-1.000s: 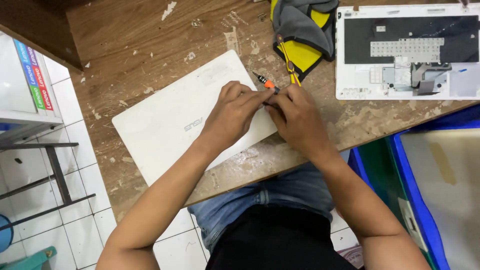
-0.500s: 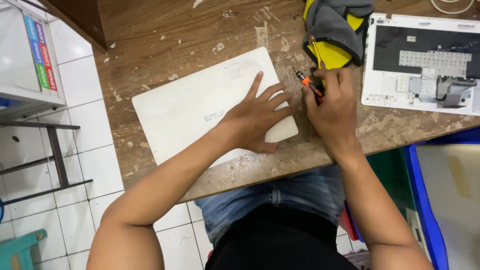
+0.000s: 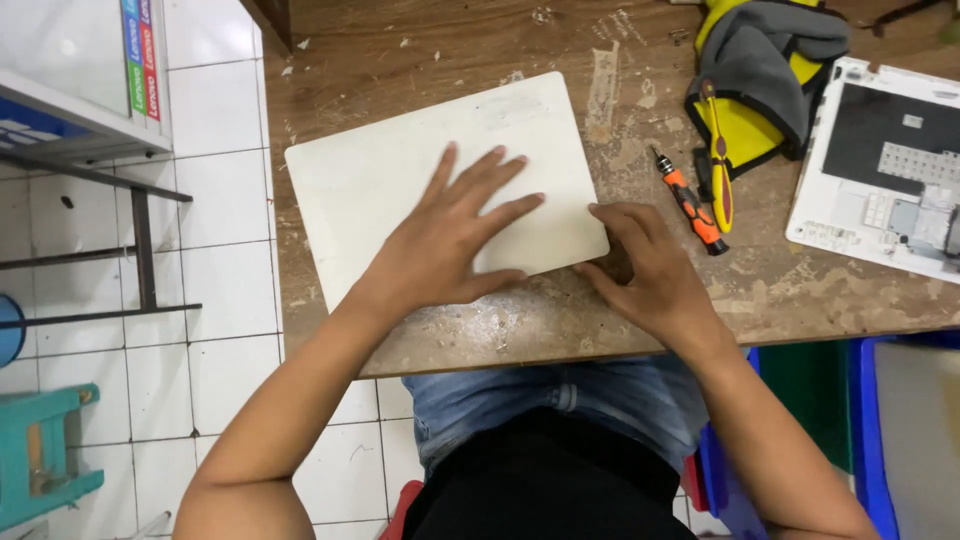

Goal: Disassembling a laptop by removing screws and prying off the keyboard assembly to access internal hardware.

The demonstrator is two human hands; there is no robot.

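My fingers [image 3: 490, 190] are spreading wide as my left hand [image 3: 450, 245] is pressing flat on the white laptop [image 3: 380, 180]. My right hand [image 3: 650, 275] is touching its corner at four o'clock, fingers loose. An orange screwdriver [image 3: 690, 205] is lying at two o'clock.

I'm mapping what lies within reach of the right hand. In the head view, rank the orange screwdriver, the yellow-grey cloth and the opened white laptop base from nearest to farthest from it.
From the right hand:
1. Orange screwdriver, just above and to its right on the wooden table.
2. Yellow-grey cloth, farther up, past the screwdriver.
3. Opened white laptop base, at the far right edge.
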